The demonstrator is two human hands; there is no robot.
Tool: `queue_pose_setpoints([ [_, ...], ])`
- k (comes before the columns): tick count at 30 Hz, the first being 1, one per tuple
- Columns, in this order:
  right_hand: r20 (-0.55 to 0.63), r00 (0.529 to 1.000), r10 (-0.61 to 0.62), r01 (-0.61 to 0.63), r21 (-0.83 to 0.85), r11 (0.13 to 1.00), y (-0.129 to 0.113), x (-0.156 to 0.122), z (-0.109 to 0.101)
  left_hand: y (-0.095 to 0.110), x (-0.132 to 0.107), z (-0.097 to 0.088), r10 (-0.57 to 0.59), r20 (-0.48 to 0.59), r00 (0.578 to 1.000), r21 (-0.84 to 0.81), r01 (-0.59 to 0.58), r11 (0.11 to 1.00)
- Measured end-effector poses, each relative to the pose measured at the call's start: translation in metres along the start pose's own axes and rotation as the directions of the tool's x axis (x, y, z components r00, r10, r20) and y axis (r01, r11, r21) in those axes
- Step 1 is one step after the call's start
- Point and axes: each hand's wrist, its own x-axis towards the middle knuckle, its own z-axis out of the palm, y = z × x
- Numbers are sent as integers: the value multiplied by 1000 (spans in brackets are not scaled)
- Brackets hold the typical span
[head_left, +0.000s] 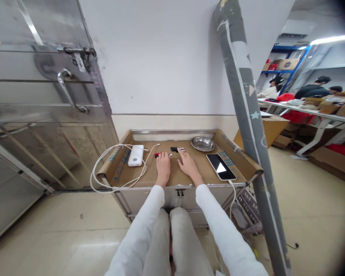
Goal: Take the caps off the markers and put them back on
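My left hand rests on the cardboard-lined cabinet top, its fingers together and bent over a small red piece with a silver tip. Part of that piece is hidden under the fingertips. My right hand lies to the right with fingers apart. Its index finger reaches to the small black pieces with silver ends, which lie side by side just beyond; the fingertip touches or nearly touches them. What kind of objects these are is too small to tell.
A white power bank with a looped white cable lies left. Right are a round metal dish and a phone on a cable. A long grey padded roll leans beside the cabinet. People sit at a table farther right.
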Motion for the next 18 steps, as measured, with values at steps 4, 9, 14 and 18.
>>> queue_pose_setpoints([
  [4, -27, 997, 77, -79, -85, 993, -1, 4, 6, 0, -2, 5, -75, -5, 997, 35, 75, 997],
  [9, -7, 995, 103, -103, -111, 988, -2, 16, 14, 1, 0, 11, -103, -16, 995, -19, 102, 995],
  [14, -34, 994, 100, -103, -104, 989, -4, 20, 14, 2, 2, 11, -46, 2, 999, -8, 46, 999],
  [18, -89, 991, 99, -108, -109, 988, -5, 15, 11, 7, 7, 17, 124, 59, 990, -32, -123, 992],
])
